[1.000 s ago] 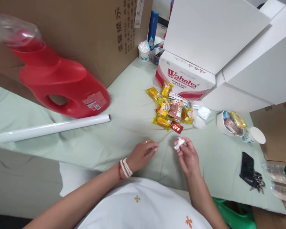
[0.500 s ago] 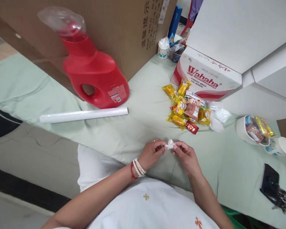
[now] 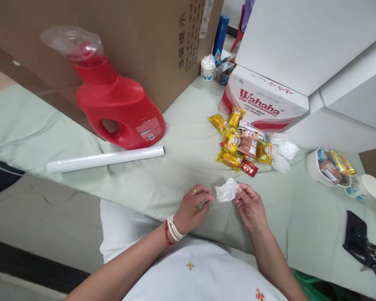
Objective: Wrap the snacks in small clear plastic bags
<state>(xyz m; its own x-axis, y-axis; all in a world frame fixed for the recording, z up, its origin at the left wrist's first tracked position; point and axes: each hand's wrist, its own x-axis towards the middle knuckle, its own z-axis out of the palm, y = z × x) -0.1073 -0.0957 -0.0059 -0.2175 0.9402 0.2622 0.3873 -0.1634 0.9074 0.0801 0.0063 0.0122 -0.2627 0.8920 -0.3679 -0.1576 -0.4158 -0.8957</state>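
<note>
Both my hands pinch a small clear plastic bag [image 3: 226, 191] just above the pale green cloth [image 3: 175, 167]. My left hand [image 3: 192, 208], with a ring and bead bracelets, grips the bag's left edge. Its right edge is held by my right hand [image 3: 250, 205]. The bag is partly spread between them. A pile of yellow, brown and red snack packets [image 3: 240, 144] lies a little beyond my hands, with more clear bags [image 3: 283, 152] to its right.
A red detergent jug [image 3: 113, 106] and a white paper roll [image 3: 105, 159] lie at the left. A big cardboard box stands behind them, and a Wahaha carton [image 3: 260, 104] and white boxes at the right. Two paper cups [image 3: 329, 169], a phone with keys [image 3: 359, 240] sit far right.
My hands came together on the crumpled plastic, then pulled apart, so the bag now spreads open between them. The camera view shifted left and back slightly.
</note>
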